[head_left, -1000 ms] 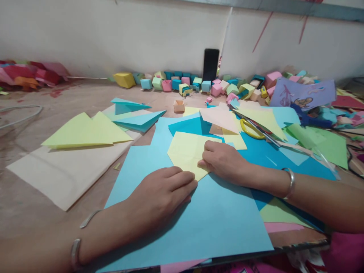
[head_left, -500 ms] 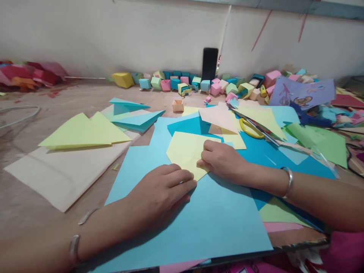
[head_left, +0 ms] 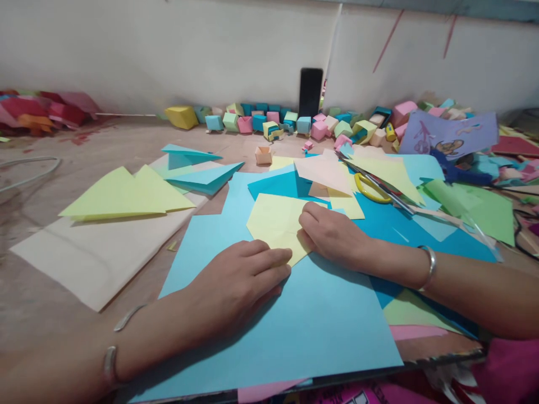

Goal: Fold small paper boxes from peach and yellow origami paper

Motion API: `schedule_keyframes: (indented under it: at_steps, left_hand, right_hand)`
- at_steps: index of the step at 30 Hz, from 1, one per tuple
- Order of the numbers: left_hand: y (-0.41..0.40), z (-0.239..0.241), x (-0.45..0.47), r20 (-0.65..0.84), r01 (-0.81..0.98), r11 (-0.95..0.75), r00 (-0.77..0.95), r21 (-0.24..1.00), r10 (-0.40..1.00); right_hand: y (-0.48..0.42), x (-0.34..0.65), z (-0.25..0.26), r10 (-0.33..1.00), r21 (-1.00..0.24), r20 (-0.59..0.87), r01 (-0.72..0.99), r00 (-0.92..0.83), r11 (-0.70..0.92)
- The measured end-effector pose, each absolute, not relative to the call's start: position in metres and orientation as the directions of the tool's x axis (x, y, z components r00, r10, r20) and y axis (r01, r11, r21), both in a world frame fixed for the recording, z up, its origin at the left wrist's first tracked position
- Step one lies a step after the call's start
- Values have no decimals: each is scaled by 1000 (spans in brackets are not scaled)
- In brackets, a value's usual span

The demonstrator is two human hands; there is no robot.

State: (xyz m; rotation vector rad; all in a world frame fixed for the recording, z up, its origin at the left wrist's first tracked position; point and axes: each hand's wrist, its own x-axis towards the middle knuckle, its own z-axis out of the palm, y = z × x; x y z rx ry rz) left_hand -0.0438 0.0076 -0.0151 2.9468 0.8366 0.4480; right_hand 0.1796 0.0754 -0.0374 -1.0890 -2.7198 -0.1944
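A pale yellow sheet of folded paper (head_left: 272, 216) lies on a large light blue sheet (head_left: 320, 325) in front of me. My left hand (head_left: 242, 280) rests flat along its lower edge, fingers stretched out and the fingertips touching the paper. At its right edge my right hand (head_left: 330, 233) is closed, with curled fingers and the thumb against the paper. The tips of the right fingers are partly hidden. Just behind the yellow piece are a folded dark blue paper (head_left: 273, 188) and a pale pink paper (head_left: 322, 174).
Scissors with yellow handles (head_left: 373, 188) lie at the right on more sheets. To the left are folded yellow paper (head_left: 122, 196) and a cream sheet (head_left: 96, 255). Several small paper boxes (head_left: 259, 123) line the wall beside an upright phone (head_left: 310, 92).
My right fingers have drawn slightly up and in along the paper's right edge. The left hand has barely shifted, and the yellow paper stays in place.
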Motion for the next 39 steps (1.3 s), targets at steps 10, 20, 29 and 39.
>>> schedule_keyframes:
  at_steps: [10, 20, 29, 39]
  left_hand:
    - [12, -15, -43, 265, 493, -861, 820, 124, 507]
    - [12, -16, -46, 263, 474, -864, 823, 169, 503]
    - [12, -19, -44, 184, 521, -836, 817, 171, 546]
    - [17, -21, -40, 128, 538, -826, 819, 169, 560]
  right_hand:
    - [68, 184, -28, 569, -279, 268, 503, -777, 818]
    - [101, 214, 2, 705, -368, -203, 721, -679, 588]
    - [88, 201, -2, 719, -419, 52, 638, -693, 646]
    - [90, 195, -4, 662, -419, -80, 628, -745, 656]
